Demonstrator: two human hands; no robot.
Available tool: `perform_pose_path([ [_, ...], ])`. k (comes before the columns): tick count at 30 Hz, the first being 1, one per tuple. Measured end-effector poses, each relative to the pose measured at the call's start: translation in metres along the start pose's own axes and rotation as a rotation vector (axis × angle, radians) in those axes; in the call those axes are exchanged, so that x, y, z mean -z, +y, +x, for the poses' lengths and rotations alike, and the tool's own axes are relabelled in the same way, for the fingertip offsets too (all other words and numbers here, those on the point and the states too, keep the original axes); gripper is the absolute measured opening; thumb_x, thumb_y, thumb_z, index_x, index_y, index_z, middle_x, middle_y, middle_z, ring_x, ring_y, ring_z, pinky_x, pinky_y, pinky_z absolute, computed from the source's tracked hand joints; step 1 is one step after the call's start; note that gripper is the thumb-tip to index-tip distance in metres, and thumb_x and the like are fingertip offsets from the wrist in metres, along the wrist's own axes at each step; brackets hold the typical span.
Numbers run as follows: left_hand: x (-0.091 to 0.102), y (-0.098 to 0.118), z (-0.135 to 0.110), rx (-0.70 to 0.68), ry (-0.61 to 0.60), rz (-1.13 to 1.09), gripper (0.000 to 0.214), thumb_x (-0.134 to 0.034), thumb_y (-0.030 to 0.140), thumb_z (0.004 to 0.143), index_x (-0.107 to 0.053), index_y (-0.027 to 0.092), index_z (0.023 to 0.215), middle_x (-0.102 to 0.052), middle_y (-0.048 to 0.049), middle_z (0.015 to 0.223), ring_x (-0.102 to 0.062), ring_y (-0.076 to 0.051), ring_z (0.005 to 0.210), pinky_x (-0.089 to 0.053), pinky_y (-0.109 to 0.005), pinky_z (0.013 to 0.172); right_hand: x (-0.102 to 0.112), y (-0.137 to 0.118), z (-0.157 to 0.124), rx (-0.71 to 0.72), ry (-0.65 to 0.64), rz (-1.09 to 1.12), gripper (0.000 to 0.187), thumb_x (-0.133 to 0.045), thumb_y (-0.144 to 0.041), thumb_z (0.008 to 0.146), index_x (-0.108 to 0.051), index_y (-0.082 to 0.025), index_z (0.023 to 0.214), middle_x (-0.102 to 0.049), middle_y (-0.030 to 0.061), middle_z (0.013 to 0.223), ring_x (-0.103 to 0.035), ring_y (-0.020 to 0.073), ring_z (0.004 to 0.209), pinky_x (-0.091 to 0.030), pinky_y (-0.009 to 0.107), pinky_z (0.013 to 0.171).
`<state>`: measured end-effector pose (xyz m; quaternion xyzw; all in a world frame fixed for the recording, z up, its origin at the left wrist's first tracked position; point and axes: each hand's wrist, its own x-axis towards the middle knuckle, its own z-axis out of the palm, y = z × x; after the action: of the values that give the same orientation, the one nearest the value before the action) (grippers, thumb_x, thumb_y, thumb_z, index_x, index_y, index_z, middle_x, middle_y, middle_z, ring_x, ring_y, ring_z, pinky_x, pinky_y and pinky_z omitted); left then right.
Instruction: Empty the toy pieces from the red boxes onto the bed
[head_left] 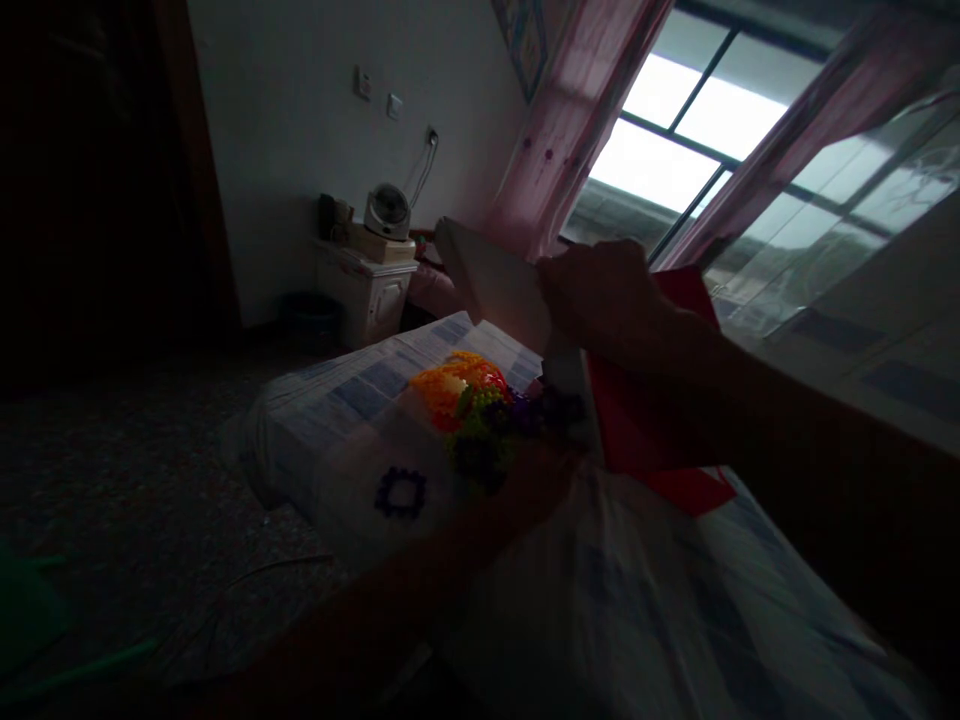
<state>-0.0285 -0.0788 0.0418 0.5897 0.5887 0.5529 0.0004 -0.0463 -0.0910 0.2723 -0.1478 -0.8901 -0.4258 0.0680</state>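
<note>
Left hand (544, 478) dim, its grip untellable

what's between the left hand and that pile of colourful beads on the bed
Nothing visible. The left hand reaches right up to the colourful beads on the bed, though the dim light hides whether it touches them. The right hand holds a white sheet above.

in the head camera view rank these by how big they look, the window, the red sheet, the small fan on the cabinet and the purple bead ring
1. window, by far the largest.
2. red sheet, partly hidden by the right hand; it is closer to the camera, which inflates it.
3. small fan and purple bead ring look about alike; the fan is farther off, so no ranking.
</note>
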Motion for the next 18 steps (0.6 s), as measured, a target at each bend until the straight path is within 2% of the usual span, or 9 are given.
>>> perform_pose_path([
  [3,-0.005,0.000,-0.001,-0.029,0.033,-0.023,0.027,-0.039,0.017,0.092,-0.064,0.017,0.104,-0.069,-0.0068,0.104,-0.064,-0.017,0.095,-0.051,-0.032,0.088,0.001,0.002,-0.007,-0.044,0.084,-0.026,0.037,-0.030,-0.024,0.093,-0.065,-0.012,0.098,-0.068,0.0192,0.096,-0.067,0.0340,0.089,-0.049,0.039,0.065],
  [7,-0.011,-0.002,0.001,-0.074,0.052,0.011,0.029,-0.039,0.017,0.092,-0.062,0.016,0.109,-0.067,-0.0080,0.105,-0.062,-0.019,0.098,-0.051,-0.034,0.088,0.007,-0.001,-0.015,0.007,0.224,-0.040,0.033,-0.032,-0.023,0.091,-0.063,-0.015,0.096,-0.068,0.0170,0.096,-0.066,0.0331,0.090,-0.049,0.040,0.067],
  [10,-0.018,-0.002,0.001,-0.068,-0.004,0.054,0.027,-0.040,0.014,0.090,-0.062,0.016,0.105,-0.067,-0.0092,0.105,-0.063,-0.020,0.097,-0.052,-0.035,0.085,-0.003,-0.001,-0.015,0.047,0.104,-0.015,0.030,-0.034,-0.014,0.086,-0.063,-0.012,0.093,-0.069,0.0176,0.090,-0.067,0.0320,0.088,-0.049,0.037,0.064],
  [12,-0.020,0.001,0.000,-0.065,-0.042,0.063,0.026,-0.042,0.013,0.089,-0.062,0.016,0.105,-0.067,-0.0085,0.107,-0.063,-0.019,0.097,-0.052,-0.035,0.085,-0.010,0.001,-0.015,0.023,0.032,-0.003,0.030,-0.035,-0.012,0.085,-0.064,-0.011,0.093,-0.069,0.0189,0.089,-0.067,0.0321,0.086,-0.048,0.036,0.062],
  [15,-0.017,0.009,-0.003,-0.074,-0.056,0.076,0.028,-0.043,0.011,0.088,-0.062,0.016,0.107,-0.068,-0.0080,0.107,-0.063,-0.019,0.097,-0.052,-0.034,0.088,-0.005,0.002,-0.020,-0.031,0.088,0.009,0.030,-0.035,-0.015,0.087,-0.064,-0.013,0.095,-0.069,0.0185,0.089,-0.067,0.0302,0.087,-0.048,0.036,0.064],
  [18,-0.012,0.011,-0.006,-0.080,-0.002,0.093,0.030,-0.041,0.011,0.089,-0.061,0.013,0.111,-0.067,-0.0103,0.109,-0.062,-0.019,0.101,-0.050,-0.034,0.091,0.007,-0.003,-0.024,0.001,0.140,0.049,0.035,-0.028,-0.020,0.091,-0.060,-0.015,0.104,-0.068,0.0182,0.097,-0.065,0.0305,0.096,-0.048,0.040,0.070],
])
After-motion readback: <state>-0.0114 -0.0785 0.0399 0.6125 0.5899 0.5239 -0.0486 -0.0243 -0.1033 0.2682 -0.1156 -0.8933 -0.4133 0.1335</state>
